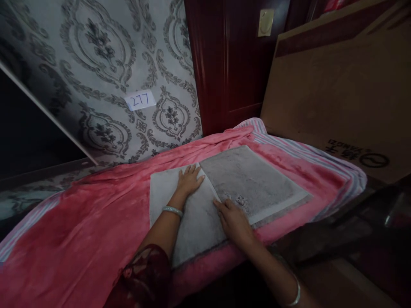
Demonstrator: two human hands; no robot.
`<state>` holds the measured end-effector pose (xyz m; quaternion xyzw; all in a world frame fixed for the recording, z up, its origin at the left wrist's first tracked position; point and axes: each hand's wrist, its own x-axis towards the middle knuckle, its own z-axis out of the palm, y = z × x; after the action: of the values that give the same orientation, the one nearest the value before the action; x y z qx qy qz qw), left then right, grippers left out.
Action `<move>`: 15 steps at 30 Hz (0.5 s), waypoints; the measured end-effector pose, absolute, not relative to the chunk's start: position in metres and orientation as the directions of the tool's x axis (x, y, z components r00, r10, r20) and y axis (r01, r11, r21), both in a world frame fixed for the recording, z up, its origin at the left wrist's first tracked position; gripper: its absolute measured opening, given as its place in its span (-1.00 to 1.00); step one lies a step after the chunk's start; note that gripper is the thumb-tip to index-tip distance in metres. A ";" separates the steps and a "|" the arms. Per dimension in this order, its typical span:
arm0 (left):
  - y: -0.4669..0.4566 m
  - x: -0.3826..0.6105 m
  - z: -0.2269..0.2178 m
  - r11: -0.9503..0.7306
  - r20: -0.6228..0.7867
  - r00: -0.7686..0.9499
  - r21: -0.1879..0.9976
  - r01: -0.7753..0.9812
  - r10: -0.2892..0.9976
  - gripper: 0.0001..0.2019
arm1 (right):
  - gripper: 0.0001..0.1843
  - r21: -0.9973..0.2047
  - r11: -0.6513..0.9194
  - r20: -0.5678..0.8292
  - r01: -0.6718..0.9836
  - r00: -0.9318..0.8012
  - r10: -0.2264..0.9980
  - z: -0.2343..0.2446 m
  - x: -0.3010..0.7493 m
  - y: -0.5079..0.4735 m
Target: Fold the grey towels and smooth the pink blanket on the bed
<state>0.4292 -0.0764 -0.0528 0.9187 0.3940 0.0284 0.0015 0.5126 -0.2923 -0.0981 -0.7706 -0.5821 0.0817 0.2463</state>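
A grey rectangular towel (253, 179) with a faint flower motif lay on a pink plush blanket (80, 222) that covered the work surface. Its paler left part sat at an angle to the darker right part, and the two met along a crease near the middle. The left hand (190, 180), with a pale bangle (172, 210) at the wrist, rested flat on the paler part, fingers stretched out and gripping nothing. The right hand (234, 220) lay palm-down at the crease, fingers likewise open and pressing rather than holding. The towel's near edge hung close to the front edge of the blanket. As a judgement, the soft blanket could bunch or slide under the pressing palms and throw the crease out of line. The paler part already looked skewed, so its edges might not match. A push toward the body could tip the towel off the front. A large brown cardboard box (337, 85) leaned at the right.
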 end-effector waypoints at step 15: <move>-0.082 0.430 -0.053 -0.703 0.099 0.697 0.060 0.708 0.710 -0.37 | -0.51 -0.455 -0.184 0.214 0.871 0.308 0.927 -0.090 0.517 -0.347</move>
<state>0.4302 -0.0823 -0.0534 0.9211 0.3849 0.0574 0.0086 0.5171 -0.3470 -0.0902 -0.7675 -0.5857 0.0550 0.2546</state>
